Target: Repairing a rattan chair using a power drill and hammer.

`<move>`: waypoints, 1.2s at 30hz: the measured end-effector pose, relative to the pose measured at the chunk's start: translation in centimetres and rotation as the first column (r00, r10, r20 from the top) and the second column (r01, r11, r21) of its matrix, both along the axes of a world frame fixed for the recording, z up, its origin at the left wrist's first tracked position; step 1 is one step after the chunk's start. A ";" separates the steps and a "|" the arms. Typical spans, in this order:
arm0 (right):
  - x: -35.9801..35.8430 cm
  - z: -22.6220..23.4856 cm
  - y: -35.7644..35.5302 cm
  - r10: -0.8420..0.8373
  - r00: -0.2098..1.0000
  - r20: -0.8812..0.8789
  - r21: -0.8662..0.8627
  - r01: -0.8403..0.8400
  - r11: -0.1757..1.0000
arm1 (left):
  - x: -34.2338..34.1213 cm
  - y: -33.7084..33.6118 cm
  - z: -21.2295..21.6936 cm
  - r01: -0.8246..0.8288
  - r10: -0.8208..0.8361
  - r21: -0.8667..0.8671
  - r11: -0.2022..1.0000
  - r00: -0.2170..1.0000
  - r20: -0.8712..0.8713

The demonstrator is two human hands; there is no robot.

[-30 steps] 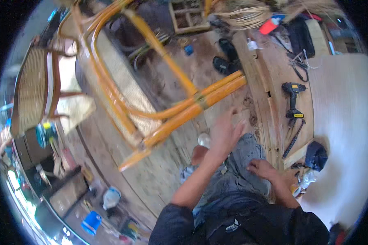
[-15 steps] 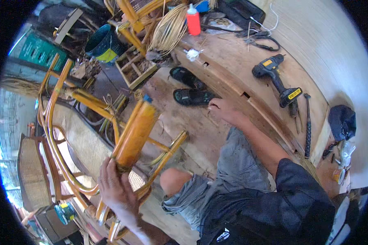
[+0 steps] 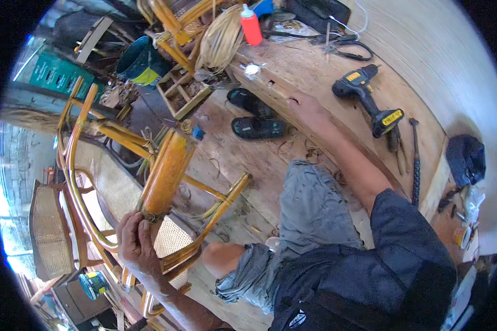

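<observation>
My left hand point(image 3: 138, 243) is closed around the lower end of a broad, varnished rattan armrest point(image 3: 168, 172), its thumb near dark binding there. The armrest belongs to a golden-brown rattan chair point(image 3: 77, 187) with a woven cane panel point(image 3: 107, 179), lying in front of me to the left. Out to the right, my right hand point(image 3: 310, 113) reaches over the edge of a long wooden beam point(image 3: 342, 132). Its fingers are curled together; whatever they hold, if anything, is hidden. Beyond that hand a white dab point(image 3: 252, 70) sits on the beam.
Black sandals point(image 3: 258, 128) lie on the floor. A cordless drill point(image 3: 364, 99) and a dark twisted rod point(image 3: 415, 165) lie on the boards at right. A red squeeze bottle point(image 3: 251, 26), a bundle of cane strips point(image 3: 221, 44), a divided wooden box point(image 3: 190, 105) and a bucket point(image 3: 141, 60) are at the back.
My right hand has moved forward from beside the sandals to the beam, toward the white dab. My left hand, still gripping the armrest, has shifted slightly left with it.
</observation>
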State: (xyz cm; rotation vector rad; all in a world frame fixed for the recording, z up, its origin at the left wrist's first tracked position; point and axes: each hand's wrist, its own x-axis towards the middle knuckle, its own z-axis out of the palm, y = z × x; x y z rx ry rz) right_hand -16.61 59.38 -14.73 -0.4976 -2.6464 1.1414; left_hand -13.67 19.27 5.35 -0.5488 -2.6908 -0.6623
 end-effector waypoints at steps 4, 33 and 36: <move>7.2 3.3 3.6 0.010 0.998 -0.061 0.128 -0.002 0.992 | -0.3 1.6 -0.2 -0.059 0.059 0.018 0.998 0.998 0.030; 8.4 -3.3 21.5 0.014 0.964 0.265 0.485 -0.146 0.862 | 1.1 -0.4 0.9 -0.260 0.217 -0.356 0.897 0.963 -0.158; 5.2 -2.6 18.5 -0.039 0.967 0.253 0.440 -0.078 0.895 | -0.7 0.1 1.9 -0.212 0.247 -0.455 0.865 0.969 0.018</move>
